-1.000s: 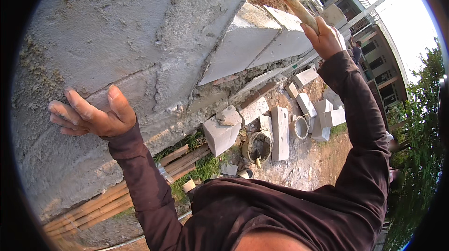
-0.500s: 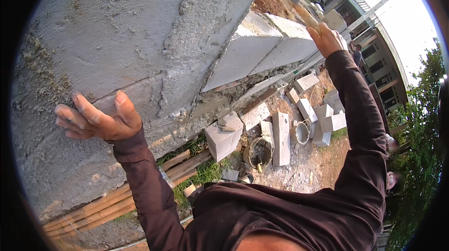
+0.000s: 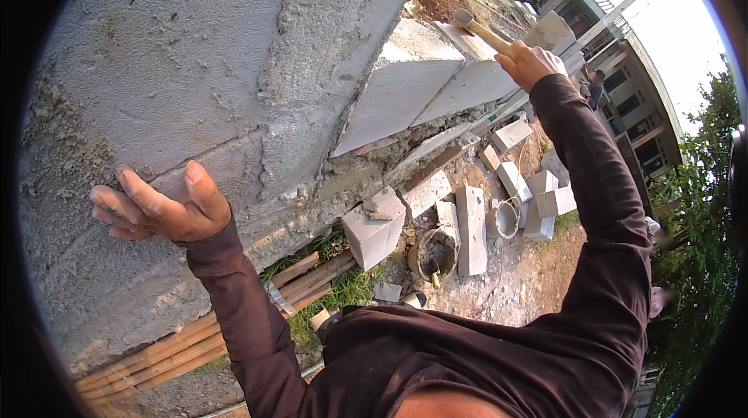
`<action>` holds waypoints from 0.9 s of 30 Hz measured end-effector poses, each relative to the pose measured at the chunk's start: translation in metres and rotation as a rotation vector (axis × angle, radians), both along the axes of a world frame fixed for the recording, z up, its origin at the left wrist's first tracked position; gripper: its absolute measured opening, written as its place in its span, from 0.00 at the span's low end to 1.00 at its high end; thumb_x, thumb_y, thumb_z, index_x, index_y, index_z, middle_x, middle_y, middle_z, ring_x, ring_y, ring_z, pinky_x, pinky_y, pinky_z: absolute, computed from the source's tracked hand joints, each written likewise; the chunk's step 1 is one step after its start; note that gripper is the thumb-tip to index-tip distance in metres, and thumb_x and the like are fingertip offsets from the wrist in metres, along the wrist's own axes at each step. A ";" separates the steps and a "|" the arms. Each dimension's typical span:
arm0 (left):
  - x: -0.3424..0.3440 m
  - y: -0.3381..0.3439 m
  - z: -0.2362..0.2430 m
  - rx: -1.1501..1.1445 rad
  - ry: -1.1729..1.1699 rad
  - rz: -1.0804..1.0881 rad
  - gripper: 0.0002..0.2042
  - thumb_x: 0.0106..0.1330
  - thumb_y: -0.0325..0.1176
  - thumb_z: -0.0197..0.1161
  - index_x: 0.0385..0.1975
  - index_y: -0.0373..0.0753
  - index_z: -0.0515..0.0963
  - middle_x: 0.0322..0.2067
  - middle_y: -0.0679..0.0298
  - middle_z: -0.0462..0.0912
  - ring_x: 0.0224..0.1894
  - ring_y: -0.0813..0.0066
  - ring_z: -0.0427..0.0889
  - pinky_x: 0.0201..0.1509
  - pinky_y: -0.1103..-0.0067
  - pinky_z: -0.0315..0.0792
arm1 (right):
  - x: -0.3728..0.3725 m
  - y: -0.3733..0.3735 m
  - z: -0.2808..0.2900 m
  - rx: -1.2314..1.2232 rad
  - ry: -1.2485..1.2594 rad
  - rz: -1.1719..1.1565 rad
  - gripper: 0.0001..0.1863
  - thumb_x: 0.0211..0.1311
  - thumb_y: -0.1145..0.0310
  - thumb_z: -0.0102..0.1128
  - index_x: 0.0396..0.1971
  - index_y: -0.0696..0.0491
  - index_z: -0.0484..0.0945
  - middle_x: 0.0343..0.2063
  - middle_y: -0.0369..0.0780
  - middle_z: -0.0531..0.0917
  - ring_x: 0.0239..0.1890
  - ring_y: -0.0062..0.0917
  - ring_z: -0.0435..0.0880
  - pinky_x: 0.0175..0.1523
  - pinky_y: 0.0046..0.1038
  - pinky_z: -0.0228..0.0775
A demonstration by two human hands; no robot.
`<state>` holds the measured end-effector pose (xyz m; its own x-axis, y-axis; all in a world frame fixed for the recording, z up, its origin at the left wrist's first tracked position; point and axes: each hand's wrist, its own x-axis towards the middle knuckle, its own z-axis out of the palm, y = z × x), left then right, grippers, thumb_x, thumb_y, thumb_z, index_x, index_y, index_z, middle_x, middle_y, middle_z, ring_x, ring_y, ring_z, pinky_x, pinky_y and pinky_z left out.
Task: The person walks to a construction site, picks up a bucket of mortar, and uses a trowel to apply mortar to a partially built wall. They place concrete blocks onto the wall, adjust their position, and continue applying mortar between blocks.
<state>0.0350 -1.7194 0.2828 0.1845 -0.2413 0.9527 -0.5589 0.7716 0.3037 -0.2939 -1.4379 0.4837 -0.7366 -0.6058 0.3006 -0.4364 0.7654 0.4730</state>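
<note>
My right hand (image 3: 538,66), at the upper right, is closed round the wooden handle of a mallet (image 3: 492,38). Its small rounded head is over the top of the pale blocks (image 3: 465,91) laid on a mortar bed in the wall. Against the rough grey wall face (image 3: 195,44) on the left, my left hand (image 3: 167,204) is raised with fingers spread and holds nothing. Whether its fingertips touch the wall I cannot tell.
Below the wall lie several loose blocks (image 3: 471,231), two buckets, one being a mortar-crusted bucket (image 3: 425,266), and bamboo poles (image 3: 167,352). A block (image 3: 552,32) stands upright at the wall's far end. Farther off are a building (image 3: 635,106), a person and trees (image 3: 701,208).
My right hand has come a little left and down, bringing the mallet head down to the top of the blocks. My left hand has hardly moved.
</note>
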 end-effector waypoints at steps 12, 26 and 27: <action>-0.004 -0.001 -0.003 0.019 0.009 0.020 0.32 0.58 0.51 0.48 0.60 0.38 0.56 0.64 0.49 0.46 0.67 0.49 0.38 0.63 0.51 0.24 | 0.034 -0.016 0.004 0.005 0.049 0.084 0.21 0.57 0.47 0.50 0.28 0.54 0.70 0.18 0.49 0.76 0.24 0.44 0.78 0.29 0.39 0.66; 0.003 -0.002 -0.002 0.008 -0.012 0.017 0.33 0.57 0.50 0.49 0.60 0.37 0.56 0.64 0.46 0.45 0.67 0.48 0.38 0.63 0.52 0.22 | 0.038 -0.024 0.013 -0.347 -0.077 0.433 0.24 0.57 0.46 0.49 0.26 0.55 0.71 0.19 0.50 0.75 0.24 0.43 0.75 0.30 0.37 0.65; 0.004 -0.003 -0.002 0.007 -0.013 0.020 0.33 0.57 0.50 0.49 0.60 0.37 0.56 0.64 0.46 0.45 0.67 0.48 0.38 0.63 0.52 0.22 | 0.042 -0.028 0.011 -0.394 -0.081 0.489 0.24 0.57 0.46 0.49 0.26 0.55 0.71 0.19 0.50 0.75 0.23 0.43 0.75 0.30 0.36 0.64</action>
